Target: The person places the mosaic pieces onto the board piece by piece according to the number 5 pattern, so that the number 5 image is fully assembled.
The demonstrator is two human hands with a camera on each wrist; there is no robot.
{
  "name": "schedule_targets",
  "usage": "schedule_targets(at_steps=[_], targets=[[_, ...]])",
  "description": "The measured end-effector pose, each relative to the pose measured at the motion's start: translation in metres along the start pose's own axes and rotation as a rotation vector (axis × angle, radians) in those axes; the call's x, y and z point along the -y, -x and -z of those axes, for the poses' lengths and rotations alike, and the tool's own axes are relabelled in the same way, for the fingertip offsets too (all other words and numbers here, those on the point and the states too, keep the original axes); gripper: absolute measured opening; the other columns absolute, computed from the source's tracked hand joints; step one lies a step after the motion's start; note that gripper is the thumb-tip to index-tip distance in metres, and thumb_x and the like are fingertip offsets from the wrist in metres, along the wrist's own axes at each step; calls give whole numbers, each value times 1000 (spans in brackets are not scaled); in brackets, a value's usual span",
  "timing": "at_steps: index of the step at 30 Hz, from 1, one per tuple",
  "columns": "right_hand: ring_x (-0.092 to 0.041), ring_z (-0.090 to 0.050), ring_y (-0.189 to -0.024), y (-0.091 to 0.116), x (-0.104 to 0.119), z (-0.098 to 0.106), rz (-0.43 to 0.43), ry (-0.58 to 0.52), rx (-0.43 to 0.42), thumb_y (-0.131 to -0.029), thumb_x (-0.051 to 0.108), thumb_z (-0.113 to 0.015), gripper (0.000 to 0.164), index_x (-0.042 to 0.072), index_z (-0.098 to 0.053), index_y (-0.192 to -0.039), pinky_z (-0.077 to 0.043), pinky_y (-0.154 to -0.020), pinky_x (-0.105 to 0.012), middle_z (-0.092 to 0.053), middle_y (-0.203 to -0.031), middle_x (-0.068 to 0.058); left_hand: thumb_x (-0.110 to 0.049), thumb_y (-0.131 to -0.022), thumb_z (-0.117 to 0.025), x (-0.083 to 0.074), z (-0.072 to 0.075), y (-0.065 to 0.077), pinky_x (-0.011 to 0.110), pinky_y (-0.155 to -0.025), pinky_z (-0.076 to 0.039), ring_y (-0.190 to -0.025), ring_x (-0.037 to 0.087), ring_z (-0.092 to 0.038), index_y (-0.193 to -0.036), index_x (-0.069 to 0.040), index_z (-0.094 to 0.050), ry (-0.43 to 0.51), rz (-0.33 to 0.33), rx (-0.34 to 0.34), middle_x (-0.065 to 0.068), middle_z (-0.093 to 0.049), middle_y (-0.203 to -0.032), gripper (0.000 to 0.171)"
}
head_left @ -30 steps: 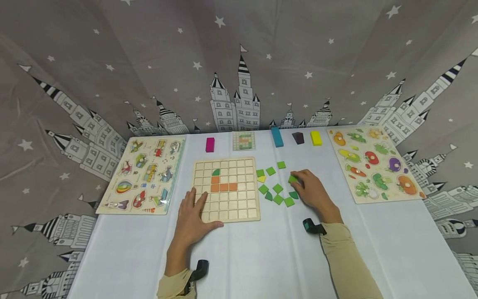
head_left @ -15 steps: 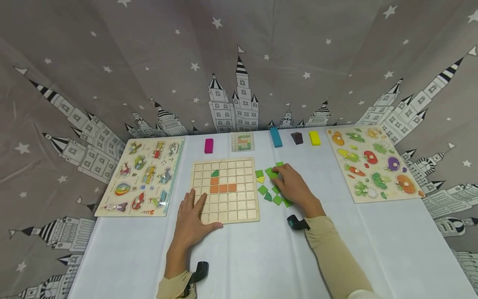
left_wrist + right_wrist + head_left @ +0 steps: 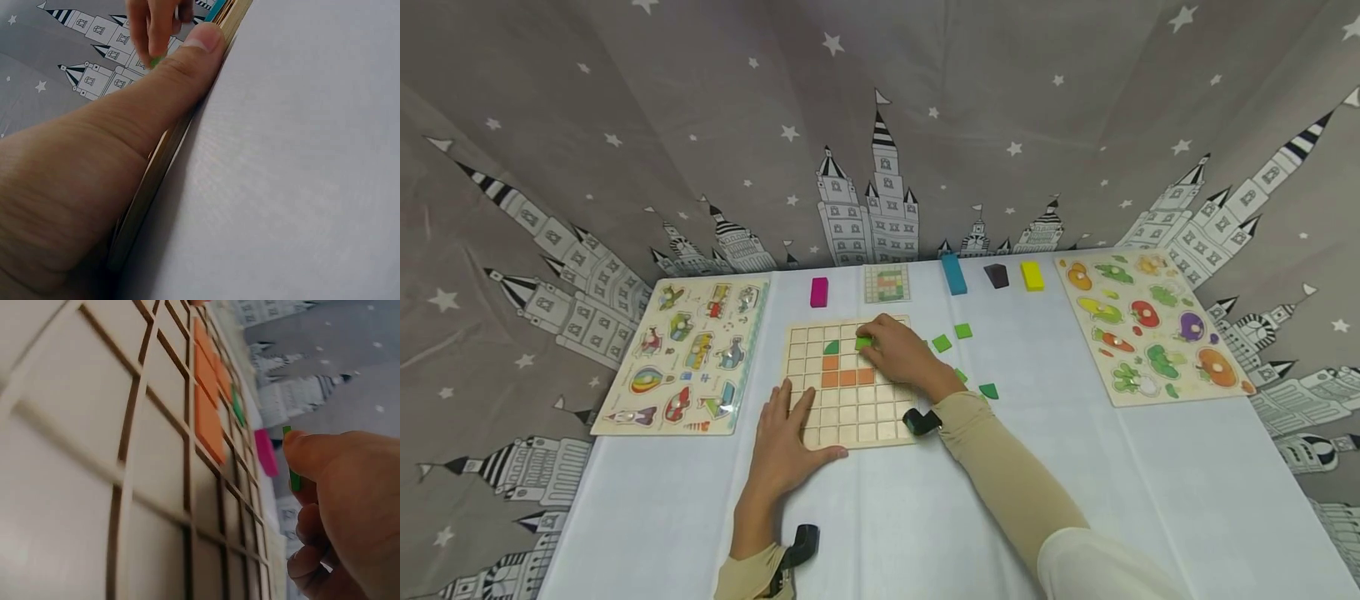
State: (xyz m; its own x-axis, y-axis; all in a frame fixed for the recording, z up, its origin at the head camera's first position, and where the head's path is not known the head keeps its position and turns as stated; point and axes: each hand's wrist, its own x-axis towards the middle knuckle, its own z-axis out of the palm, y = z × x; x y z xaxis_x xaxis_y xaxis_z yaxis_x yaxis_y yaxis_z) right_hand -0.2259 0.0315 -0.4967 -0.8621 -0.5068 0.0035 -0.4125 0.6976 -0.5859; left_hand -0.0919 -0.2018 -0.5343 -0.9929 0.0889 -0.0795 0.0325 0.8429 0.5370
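Observation:
A wooden grid board lies mid-table with several orange square tiles and one dark green quarter-round tile in its cells. My right hand is above the board's upper right part and pinches a light green square tile between thumb and fingers; in the right wrist view that green tile is seen edge-on, apart from the board. My left hand rests on the board's lower left corner, fingers spread, its thumb along the near edge.
Loose green tiles lie right of the board, some behind my right arm. Behind it are a pattern card and magenta, blue, dark and yellow blocks. Picture puzzles flank it: vehicles, vegetables.
My right hand went left from the far right of the loose tiles, passed over them, and is now above the board with a green tile. My left hand stayed put.

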Motion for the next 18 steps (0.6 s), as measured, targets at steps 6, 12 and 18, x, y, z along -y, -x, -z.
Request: schedule_targets(at_steps=[6,12,18], targets=[[-21,-59,-122,-23,7,-15,17,43,56,-105,30,-57,37,12,-63,-138,-50,-111,-37,-60,-131,-7,-62,-67,-88,1,0,0,67,-127,-9,-159,45,-2,-159,-12,-36,-3,-8,-6,21,-7,-171,117],[-22,-57,-125,-32,9,-21,15,149,66,-106,31,-57,36,15,-63,-138,-48,-112,-37,-61,-135,-6,-64,-68,-86,3,-1,-2,68,-126,-10,-159,44,-2,-159,-13,-37,-7,-8,-4,20,-7,-172,115],[-23,-56,-126,-33,12,-21,1,151,66,-104,30,-60,34,16,-67,-134,-46,-114,-36,-62,-135,-6,-64,-68,-86,1,0,-1,68,-126,-10,-159,44,-2,-159,-13,-36,-4,5,10,20,-7,-172,115]])
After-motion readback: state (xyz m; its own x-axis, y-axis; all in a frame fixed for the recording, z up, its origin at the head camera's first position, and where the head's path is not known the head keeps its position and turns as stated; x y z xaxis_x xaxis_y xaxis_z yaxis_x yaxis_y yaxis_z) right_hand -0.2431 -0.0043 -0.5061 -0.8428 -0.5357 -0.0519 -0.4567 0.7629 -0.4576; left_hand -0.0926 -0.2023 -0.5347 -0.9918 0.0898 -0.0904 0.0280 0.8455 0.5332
